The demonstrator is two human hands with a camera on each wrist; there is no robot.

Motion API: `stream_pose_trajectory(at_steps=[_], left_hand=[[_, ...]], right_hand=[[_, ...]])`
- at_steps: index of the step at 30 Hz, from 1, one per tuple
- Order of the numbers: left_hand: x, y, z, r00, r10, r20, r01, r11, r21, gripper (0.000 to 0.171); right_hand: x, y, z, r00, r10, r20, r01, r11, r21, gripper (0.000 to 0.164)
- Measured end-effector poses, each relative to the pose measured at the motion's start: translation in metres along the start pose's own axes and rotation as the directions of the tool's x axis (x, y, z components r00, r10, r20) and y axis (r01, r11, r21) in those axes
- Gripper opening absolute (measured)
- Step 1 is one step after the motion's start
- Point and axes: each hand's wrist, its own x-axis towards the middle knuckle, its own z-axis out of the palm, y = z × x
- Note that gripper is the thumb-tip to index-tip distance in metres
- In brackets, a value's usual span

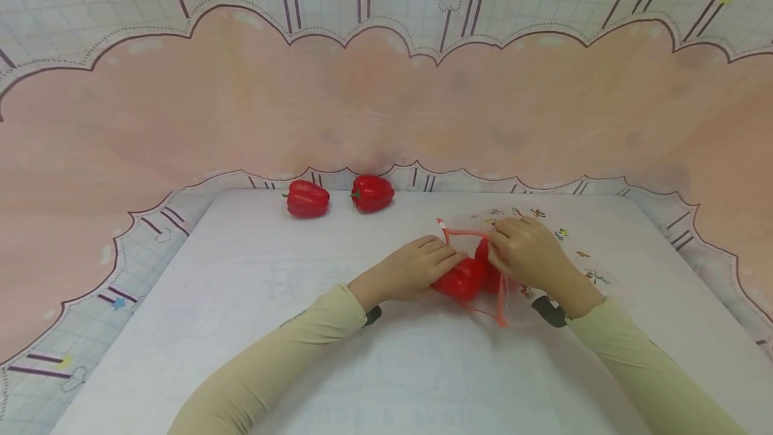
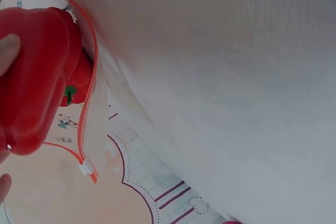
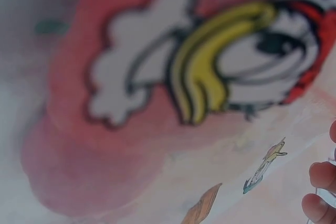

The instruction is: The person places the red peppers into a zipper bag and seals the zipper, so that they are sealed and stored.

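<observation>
My left hand (image 1: pixel 410 268) grips a red bell pepper (image 1: pixel 464 280) at the mouth of a clear printed zip bag (image 1: pixel 570 257) with an orange-red zip edge. In the left wrist view the thumb lies on this pepper (image 2: pixel 34 72), which is partly within the open mouth. Behind it, another red pepper (image 2: pixel 81 80) with a green stem is inside the bag. My right hand (image 1: pixel 531 257) pinches the bag's edge at the far side of the mouth. Up close in the right wrist view, the printed film (image 3: pixel 199 140) shows blurred red peppers through it.
Two red bell peppers lie at the back of the white table (image 1: pixel 253 327), a left one (image 1: pixel 308 199) and a right one (image 1: pixel 372 193). A cloth with candle drawings (image 1: pixel 386 99) hangs behind. The zip's white slider (image 2: pixel 86 167) sits at one end of the zip.
</observation>
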Motion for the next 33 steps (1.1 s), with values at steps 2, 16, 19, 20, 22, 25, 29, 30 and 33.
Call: stream_pose_trajectory(at_steps=[2, 16, 19, 20, 22, 25, 29, 30, 33], left_hand=[[0.0, 0.0, -0.001, 1.0, 0.018, 0.003, -0.018, 1.0, -0.005, 0.063], [0.002, -0.001, -0.008, 0.995, 0.083, 0.062, -0.082, 0.996, -0.024, 0.065], [0.005, -0.003, -0.01, 0.994, 0.095, 0.061, -0.095, 0.995, -0.007, 0.064], [0.006, -0.003, -0.011, 0.994, 0.094, 0.064, -0.093, 0.996, -0.006, 0.064], [0.009, -0.004, -0.01, 0.994, 0.084, 0.063, -0.085, 0.996, 0.001, 0.063], [0.012, -0.006, -0.006, 0.997, 0.054, 0.054, -0.055, 0.998, 0.007, 0.06], [0.014, -0.008, -0.002, 0.999, 0.002, 0.05, -0.003, 1.0, 0.02, 0.06], [0.014, -0.009, -0.001, 0.999, -0.009, 0.049, 0.008, 1.0, 0.027, 0.059], [0.015, -0.012, 0.002, 0.999, -0.04, 0.036, 0.039, 0.998, 0.039, 0.058]], right_hand=[[0.0, 0.0, 0.0, 1.0, 0.005, 0.009, -0.005, 1.0, -0.001, 0.011], [-0.001, -0.001, -0.001, 1.0, 0.011, 0.018, -0.011, 1.0, 0.003, 0.012], [-0.001, -0.001, 0.0, 1.0, 0.002, 0.005, -0.002, 1.0, 0.003, 0.012], [0.0, -0.001, 0.0, 1.0, 0.0, 0.002, 0.0, 1.0, 0.004, 0.012], [0.0, 0.0, 0.001, 1.0, -0.007, -0.008, 0.007, 1.0, 0.009, 0.011], [0.001, 0.0, 0.001, 1.0, -0.02, -0.016, 0.02, 1.0, 0.018, 0.01], [0.003, -0.001, 0.002, 0.998, -0.052, -0.035, 0.053, 0.998, 0.029, 0.009], [0.003, -0.001, 0.002, 0.997, -0.06, -0.039, 0.061, 0.998, 0.03, 0.009], [0.003, -0.002, 0.003, 0.997, -0.069, -0.045, 0.07, 0.997, 0.017, 0.009]])
